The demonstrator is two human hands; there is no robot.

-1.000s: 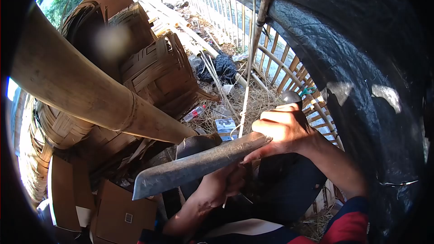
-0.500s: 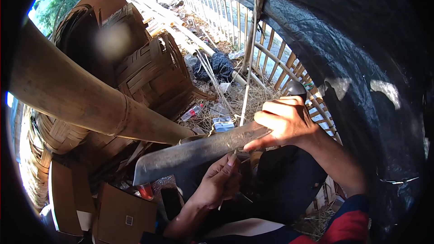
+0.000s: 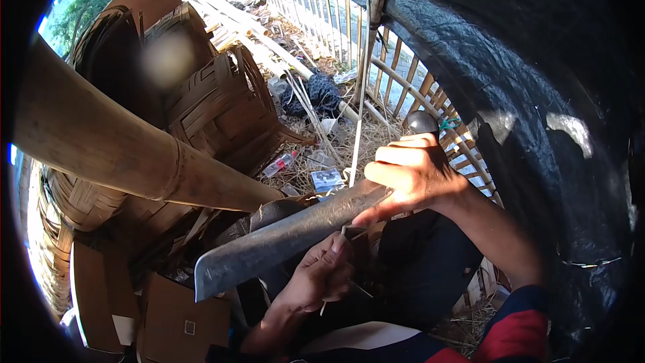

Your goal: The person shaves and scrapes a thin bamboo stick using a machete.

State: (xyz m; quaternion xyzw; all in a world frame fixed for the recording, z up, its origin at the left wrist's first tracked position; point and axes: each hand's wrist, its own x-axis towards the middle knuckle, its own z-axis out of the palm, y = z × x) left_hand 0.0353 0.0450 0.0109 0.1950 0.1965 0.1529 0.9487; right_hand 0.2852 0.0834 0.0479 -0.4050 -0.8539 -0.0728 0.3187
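My right hand [image 3: 413,178] is closed around the handle of a machete, whose rounded dark end shows above the fist. The broad grey machete blade [image 3: 285,242] slants down to the left across my lap. A long thin bamboo strip [image 3: 360,114] rises upright from behind the blade to the top of the view. My left hand [image 3: 321,272], just below the blade, pinches the strip's lower part, and a thin end pokes out beneath the fist. Where the blade's edge meets the strip is partly hidden by my right thumb and fingers.
A thick bamboo pole [image 3: 161,168] crosses the left side. Woven bamboo baskets [image 3: 215,104] lie behind it, with a cardboard box [image 3: 181,323] below. Ahead are a plastic bottle [image 3: 279,164], straw and a bamboo fence [image 3: 416,87]. Black sheeting [image 3: 510,87] hangs at right.
The machete's tip has dropped, so the blade slopes more steeply. My right hand has shifted slightly left. My left hand keeps its pinch on the strip, and the whole view has moved a little.
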